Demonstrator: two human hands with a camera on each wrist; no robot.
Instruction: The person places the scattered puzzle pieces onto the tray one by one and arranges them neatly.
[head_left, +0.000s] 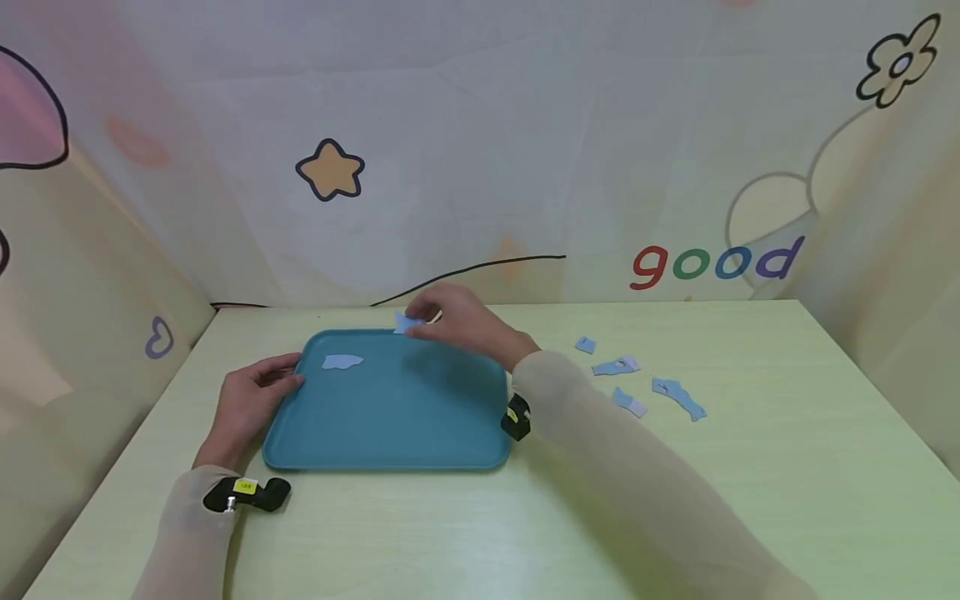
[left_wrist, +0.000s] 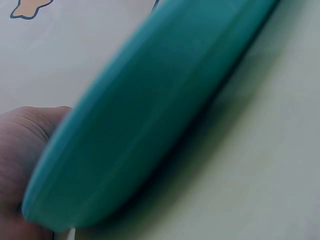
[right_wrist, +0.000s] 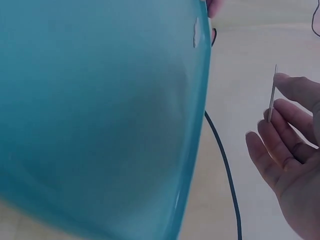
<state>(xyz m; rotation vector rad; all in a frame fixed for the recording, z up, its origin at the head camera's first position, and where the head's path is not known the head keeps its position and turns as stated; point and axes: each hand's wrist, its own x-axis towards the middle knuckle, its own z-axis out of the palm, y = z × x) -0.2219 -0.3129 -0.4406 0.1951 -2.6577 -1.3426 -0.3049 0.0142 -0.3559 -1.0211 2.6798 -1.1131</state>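
Note:
Over the far edge of the blue tray [head_left: 390, 425], my right hand [head_left: 461, 321] pinches a small light-blue puzzle piece [head_left: 401, 322] between thumb and fingers. In the right wrist view this thin piece [right_wrist: 272, 95] appears edge-on, held apart from the tray wall. My left hand [head_left: 251, 404] holds the tray's left rim, thumb and fingers at its edge; the left wrist view shows part of that hand [left_wrist: 27, 160] behind the tray side [left_wrist: 135, 120]. One pale wavy-edged puzzle piece [head_left: 342, 362] lies inside the tray, near its upper left corner.
Several loose blue pieces lie on the table right of the tray: a small one [head_left: 586, 344], a long one with a round mark [head_left: 617, 366], a two-toned one [head_left: 628, 402] and a curved one [head_left: 678, 398]. A printed curtain [head_left: 480, 167] stands behind the table.

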